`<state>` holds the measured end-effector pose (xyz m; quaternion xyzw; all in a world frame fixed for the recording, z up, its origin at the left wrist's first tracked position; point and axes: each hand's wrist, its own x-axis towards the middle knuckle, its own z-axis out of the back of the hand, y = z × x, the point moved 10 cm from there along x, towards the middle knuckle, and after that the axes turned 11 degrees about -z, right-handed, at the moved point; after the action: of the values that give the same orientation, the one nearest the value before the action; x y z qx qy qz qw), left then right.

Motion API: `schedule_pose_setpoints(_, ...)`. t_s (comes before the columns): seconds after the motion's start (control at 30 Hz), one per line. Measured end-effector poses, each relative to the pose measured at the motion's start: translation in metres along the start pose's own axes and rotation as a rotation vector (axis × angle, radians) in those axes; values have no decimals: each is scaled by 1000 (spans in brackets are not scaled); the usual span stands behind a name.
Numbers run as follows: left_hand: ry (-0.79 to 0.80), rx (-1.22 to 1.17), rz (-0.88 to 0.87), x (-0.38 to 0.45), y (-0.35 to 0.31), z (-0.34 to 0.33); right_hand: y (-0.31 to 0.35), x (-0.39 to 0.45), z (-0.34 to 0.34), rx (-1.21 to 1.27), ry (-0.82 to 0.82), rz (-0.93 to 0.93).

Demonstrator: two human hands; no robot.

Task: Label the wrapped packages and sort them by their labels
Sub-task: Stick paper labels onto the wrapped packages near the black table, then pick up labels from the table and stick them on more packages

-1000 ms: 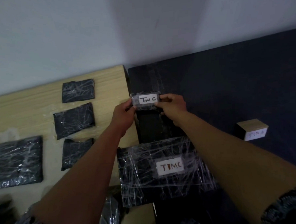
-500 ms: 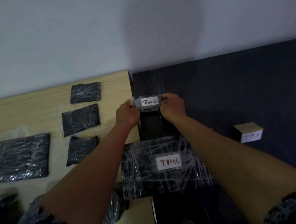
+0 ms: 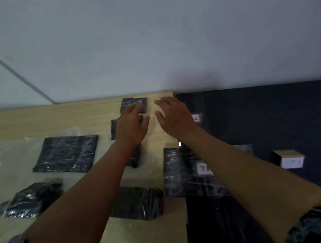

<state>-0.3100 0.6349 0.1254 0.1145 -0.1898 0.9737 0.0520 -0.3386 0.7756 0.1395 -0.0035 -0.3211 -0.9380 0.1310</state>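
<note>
At frame centre, left hand [image 3: 131, 125] and right hand [image 3: 174, 117] reach forward, fingers spread, holding nothing, over small black film-wrapped packages [image 3: 134, 104] on pale wooden table [image 3: 62, 115], large labelled wrapped package [image 3: 184, 172] lower right under right forearm, wooden labelled block [image 3: 290, 158] far right.

Both hands have let go of the small labelled package [image 3: 197, 118], which now lies on the dark surface [image 3: 258, 116], mostly hidden behind the right wrist. The left hand [image 3: 131, 126] and right hand [image 3: 174, 117] now reach, fingers spread, toward the far unlabelled package [image 3: 133, 104] on the wooden surface [image 3: 62, 117].
</note>
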Motion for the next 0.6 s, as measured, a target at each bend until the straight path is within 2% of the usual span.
schedule_pose_setpoints(0.2, -90, 105, 27, -64, 54, 90, 102, -28, -28, -52, 10, 144)
schedule_pose_setpoints(0.6, -255, 304, 141, -257, 171, 263, 312, -140, -114, -20, 40, 395)
